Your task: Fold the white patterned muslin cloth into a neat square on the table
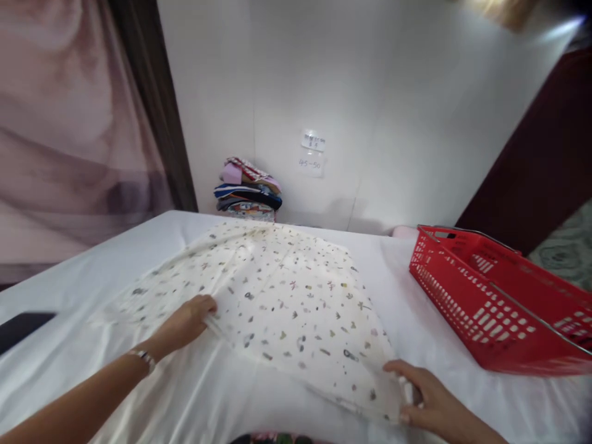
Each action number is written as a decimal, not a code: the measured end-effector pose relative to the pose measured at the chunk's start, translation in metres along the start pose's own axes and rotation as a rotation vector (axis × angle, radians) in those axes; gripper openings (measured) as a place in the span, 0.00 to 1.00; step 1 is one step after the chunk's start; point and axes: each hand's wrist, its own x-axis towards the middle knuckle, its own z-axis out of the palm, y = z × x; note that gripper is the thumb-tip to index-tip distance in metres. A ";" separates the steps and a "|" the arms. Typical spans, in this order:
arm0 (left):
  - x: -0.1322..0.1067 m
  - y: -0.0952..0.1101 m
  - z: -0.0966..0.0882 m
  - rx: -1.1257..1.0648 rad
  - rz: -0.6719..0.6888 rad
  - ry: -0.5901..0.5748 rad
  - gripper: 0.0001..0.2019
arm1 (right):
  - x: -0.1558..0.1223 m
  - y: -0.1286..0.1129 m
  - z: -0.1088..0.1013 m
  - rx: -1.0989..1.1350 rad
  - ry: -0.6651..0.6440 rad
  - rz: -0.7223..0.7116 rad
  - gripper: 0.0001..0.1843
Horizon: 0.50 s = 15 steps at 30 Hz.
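A thin white cloth with a small scattered print (296,290) lies spread over the white-covered surface, its near edge lifted a little between my hands. My left hand (192,317) has its fingers closed on that near edge, left of the middle, where the fabric bunches. At the near right corner, my right hand (423,394) pinches the cloth between thumb and fingers. Folds run across the cloth's left part, while the right part lies flatter.
A red plastic basket (481,302) with metal handles stands at the right. Folded clothes (250,188) are stacked at the back by the wall, under paper labels (312,154). A dark flat object (25,327) lies at the left edge. Pink drapery (69,135) hangs at the left.
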 end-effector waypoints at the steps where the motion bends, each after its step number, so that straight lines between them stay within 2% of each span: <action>1: -0.001 0.002 0.001 -0.012 0.018 -0.001 0.13 | 0.001 0.001 -0.010 -0.015 0.032 -0.014 0.32; 5: -0.005 0.010 0.001 -0.049 -0.017 -0.021 0.11 | 0.012 0.014 -0.049 -0.045 0.251 -0.021 0.26; 7: -0.007 0.013 0.001 -0.060 -0.018 -0.028 0.12 | 0.017 0.027 -0.060 -0.056 0.303 0.020 0.24; 11: -0.013 0.019 -0.002 -0.066 0.007 -0.044 0.15 | 0.019 0.047 -0.063 -0.084 0.308 0.062 0.23; 15: -0.015 0.024 -0.006 -0.106 0.112 -0.085 0.14 | 0.014 0.050 -0.057 -0.103 0.334 0.020 0.22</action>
